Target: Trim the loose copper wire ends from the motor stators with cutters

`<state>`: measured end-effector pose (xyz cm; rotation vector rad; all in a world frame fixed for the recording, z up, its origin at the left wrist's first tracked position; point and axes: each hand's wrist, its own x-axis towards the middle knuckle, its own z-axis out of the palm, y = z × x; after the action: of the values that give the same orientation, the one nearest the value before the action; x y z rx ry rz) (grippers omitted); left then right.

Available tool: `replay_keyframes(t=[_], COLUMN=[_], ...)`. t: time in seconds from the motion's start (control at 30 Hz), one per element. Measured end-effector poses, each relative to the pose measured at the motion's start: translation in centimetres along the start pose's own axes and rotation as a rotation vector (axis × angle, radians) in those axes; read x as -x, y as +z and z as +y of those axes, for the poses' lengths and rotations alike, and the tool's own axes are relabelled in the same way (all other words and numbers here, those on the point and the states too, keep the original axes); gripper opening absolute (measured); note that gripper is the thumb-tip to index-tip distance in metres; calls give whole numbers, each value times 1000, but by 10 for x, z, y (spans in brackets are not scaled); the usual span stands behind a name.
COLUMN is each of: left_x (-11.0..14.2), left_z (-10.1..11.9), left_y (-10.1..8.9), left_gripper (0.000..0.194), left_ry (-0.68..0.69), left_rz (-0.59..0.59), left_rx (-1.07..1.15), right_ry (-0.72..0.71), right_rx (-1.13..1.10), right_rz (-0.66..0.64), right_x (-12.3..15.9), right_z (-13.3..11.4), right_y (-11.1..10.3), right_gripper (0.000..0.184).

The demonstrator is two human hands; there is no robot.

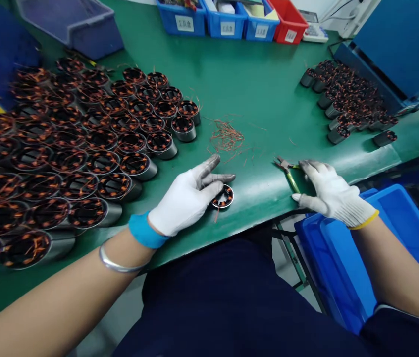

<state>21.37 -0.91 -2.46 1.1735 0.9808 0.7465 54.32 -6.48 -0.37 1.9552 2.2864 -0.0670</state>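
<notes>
Copper-wound ring (227,200), pliers (291,180) to its right

Left hand (189,196) at ring — splayed, hold unclear; right hand (324,188) at pliers — half-uncurled.

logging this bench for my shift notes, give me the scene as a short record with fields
left hand: gloved, at a copper-wound cylinder; firmness of hold unclear
right hand: gloved, spread, at the pliers
pliers: handles apart
scrap: loose copper wire pieces on the green table
stock: large group of wound cylinders on the left, smaller group on the right
back row: three blue bins, one red bin
</notes>
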Motion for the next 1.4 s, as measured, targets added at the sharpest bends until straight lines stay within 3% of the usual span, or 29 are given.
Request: replay_keyframes(t=[0.17, 0.3, 0.43, 0.5, 0.77, 1.1, 1.4], left_x=[-3, -2, -4, -5, -7, -6, -6], left_z=[7, 6, 3, 2, 3, 5, 6], left_y=[-2, -2, -4, -5, -5, -3, -4], left_gripper=[81, 78, 74, 76, 78, 73, 68], left_ry=[-37, -23, -9, -2, 30, 79, 119], left_rz=[-19, -14, -18, -32, -71, -131, -171], left_rx=[38, 50, 47, 45, 49, 73, 93], right_ry=[53, 118, 6, -48, -361, -407, -401], right_rx=[172, 203, 70, 33, 155, 282, 281], right_rz=[-65, 26, 173, 180, 107, 113, -18], right_x=[-1, -10, -16, -19, -37, -49, -59], right_z=[-26, -30, -22, -24, -74, -94, -100], right_y=[-18, -6, 9, 7, -46, -61, -74], right_gripper=[67, 50, 65, 70, 76, 65, 60])
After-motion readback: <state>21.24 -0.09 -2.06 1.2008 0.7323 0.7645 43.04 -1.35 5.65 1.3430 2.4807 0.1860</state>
